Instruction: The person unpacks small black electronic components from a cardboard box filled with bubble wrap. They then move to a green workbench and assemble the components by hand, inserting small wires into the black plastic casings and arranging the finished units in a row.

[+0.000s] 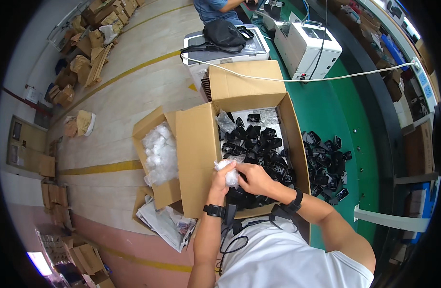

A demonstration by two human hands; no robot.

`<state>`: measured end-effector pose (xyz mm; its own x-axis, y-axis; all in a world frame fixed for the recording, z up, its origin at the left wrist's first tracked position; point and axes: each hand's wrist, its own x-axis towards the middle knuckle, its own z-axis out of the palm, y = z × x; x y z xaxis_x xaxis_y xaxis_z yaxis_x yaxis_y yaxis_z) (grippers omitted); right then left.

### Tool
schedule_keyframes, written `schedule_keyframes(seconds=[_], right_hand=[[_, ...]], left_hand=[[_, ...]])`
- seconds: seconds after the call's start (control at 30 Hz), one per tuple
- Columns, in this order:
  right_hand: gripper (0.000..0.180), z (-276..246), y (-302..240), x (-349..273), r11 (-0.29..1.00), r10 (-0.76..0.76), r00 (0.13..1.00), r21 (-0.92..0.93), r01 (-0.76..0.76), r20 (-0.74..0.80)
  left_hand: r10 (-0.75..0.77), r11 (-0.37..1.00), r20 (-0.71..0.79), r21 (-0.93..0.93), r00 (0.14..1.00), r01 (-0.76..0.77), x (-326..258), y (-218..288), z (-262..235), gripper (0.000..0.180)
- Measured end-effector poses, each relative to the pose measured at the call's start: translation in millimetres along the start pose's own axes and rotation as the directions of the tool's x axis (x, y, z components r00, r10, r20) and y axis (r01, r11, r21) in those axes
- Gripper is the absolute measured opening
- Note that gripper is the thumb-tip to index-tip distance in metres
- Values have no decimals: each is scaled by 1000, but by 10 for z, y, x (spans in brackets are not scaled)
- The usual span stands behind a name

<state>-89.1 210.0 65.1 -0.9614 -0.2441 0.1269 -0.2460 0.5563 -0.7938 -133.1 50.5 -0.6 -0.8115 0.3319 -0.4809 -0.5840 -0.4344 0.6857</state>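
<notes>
Both hands meet over the near left part of a large open cardboard box. A crumpled clear plastic bag is bunched between them. My left hand is closed around the bag from the left. My right hand pinches it from the other side, with its fingertips partly hidden. Whether anything is inside the bag I cannot make out. Below the hands, the box holds many small black plastic parts with glossy faces, lying loose. Another clear bag lies among them at the box's far left corner.
More black parts are heaped on the green bench at right. A smaller carton of crumpled clear bags stands left. Beyond are a white machine, a black backpack and a seated person. A white cable crosses above the bench.
</notes>
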Motion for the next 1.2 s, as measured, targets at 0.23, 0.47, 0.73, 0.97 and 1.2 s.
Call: schedule_keyframes(seconds=[0.23,0.47,0.73,0.97,1.2], right_hand=[[43,264,-364,145,972,-235,937,-89,219,-258],[23,844,-362,576,998,-25,950,40,40,-313],[27,991,-28,749,968,28,995,252,-3,-93],[18,724,368,1336,991,45,999,126,-43,-14],[42,565,2184,1630,810,311,941,-480,-336,-134]], left_hand=[[-7,990,-50,-143,999,0,-55,-251,-463,44],[-58,995,86,-75,995,64,56,-461,-785,46],[50,997,-35,61,998,-48,67,-322,-896,40],[-12,996,-259,-85,966,-10,-186,-249,-868,20],[-108,892,-55,-446,993,73,-927,-394,-1234,16]])
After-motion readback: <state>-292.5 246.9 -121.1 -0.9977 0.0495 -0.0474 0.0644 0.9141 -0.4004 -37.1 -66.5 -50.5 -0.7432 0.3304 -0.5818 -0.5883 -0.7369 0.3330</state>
